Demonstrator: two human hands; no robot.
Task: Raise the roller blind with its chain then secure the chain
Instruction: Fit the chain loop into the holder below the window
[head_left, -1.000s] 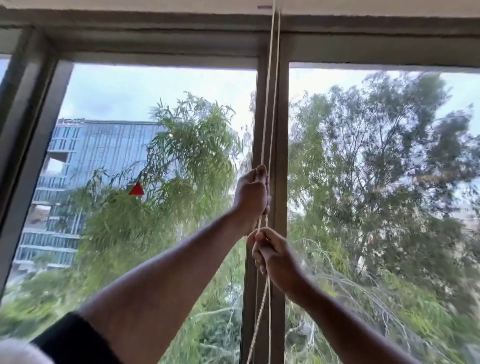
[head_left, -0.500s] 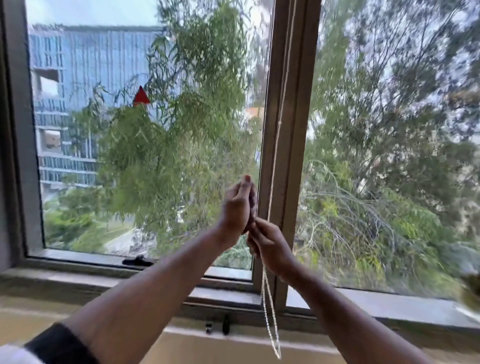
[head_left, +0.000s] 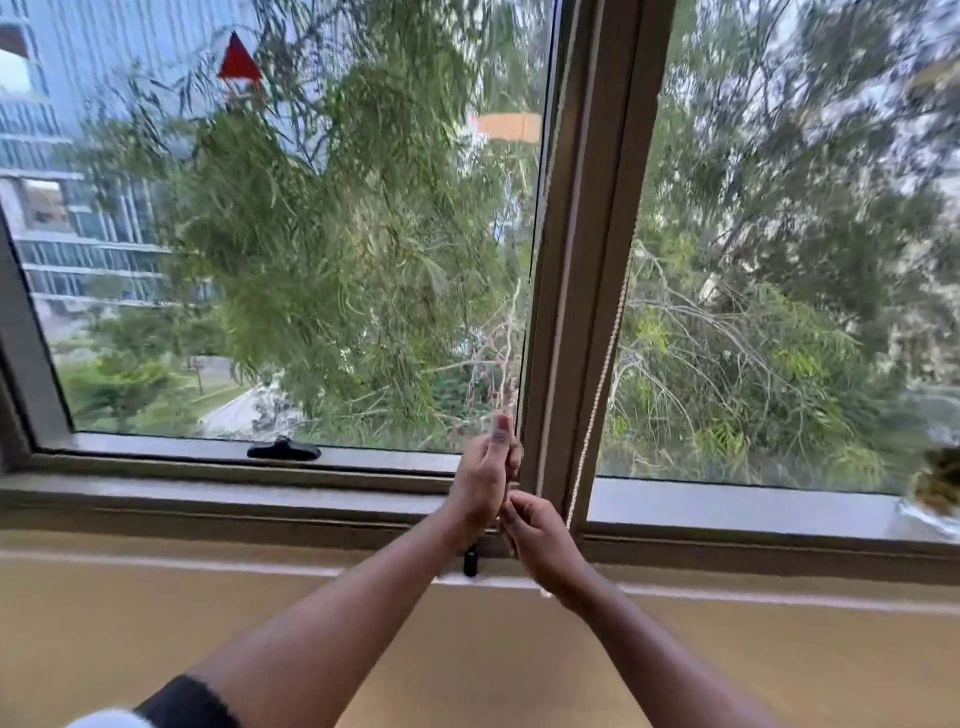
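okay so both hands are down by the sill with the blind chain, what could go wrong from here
The chain hangs slack and bowed beside the mullion; it could slip from the left hand or right hand. The small black fitting below the sill is half hidden behind the left wrist, so hooking on may miss.

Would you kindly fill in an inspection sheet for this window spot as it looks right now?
Surface: window sill, bare along the middle.
Job's things: bead chain hangs slanting beside the window post; blind not in view.
Clutter: potted plant at the sill's right end.
Grippers: left hand and right hand close together at the post's foot, fingers pinched; what they pinch is blurred.
Cables: nothing seen.
Surroundings: black window handle, black clip under the sill, trees and a building outside.
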